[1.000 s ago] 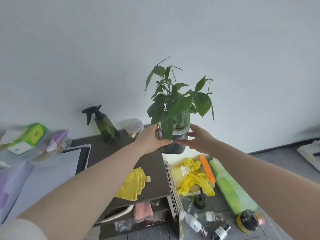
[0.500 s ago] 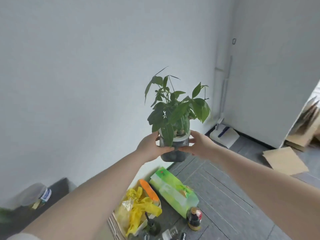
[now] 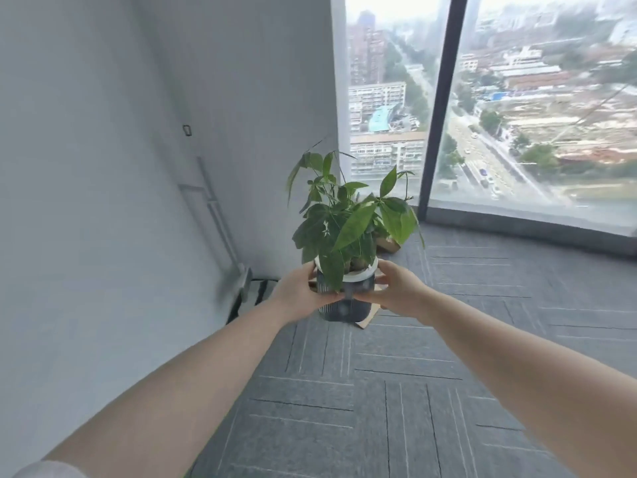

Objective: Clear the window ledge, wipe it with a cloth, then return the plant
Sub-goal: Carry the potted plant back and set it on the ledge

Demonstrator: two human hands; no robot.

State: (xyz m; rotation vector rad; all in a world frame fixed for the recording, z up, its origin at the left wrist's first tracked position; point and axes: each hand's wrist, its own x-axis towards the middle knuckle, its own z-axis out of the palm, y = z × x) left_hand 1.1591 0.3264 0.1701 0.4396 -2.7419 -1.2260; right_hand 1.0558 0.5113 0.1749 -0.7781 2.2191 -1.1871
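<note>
Both hands clasp the leafy green plant in its dark ribbed pot with a white rim (image 3: 344,298): left hand (image 3: 299,294) and right hand (image 3: 396,291) fingers curl around opposite sides, holding it upright above the grey carpet floor (image 3: 379,391).

The plant (image 3: 348,219) is small, with big green leaves that spread out at the top. It grows in a round dark pot (image 3: 344,301) with thin lines down its sides and a white ring on top. The pot is straight up, held in the air above the grey floor. The left hand (image 3: 300,294) grips it at 9 o'clock and the right hand (image 3: 396,291) at 3 o'clock. The window ledge (image 3: 517,225) is far off, at 1 o'clock from the plant.
</note>
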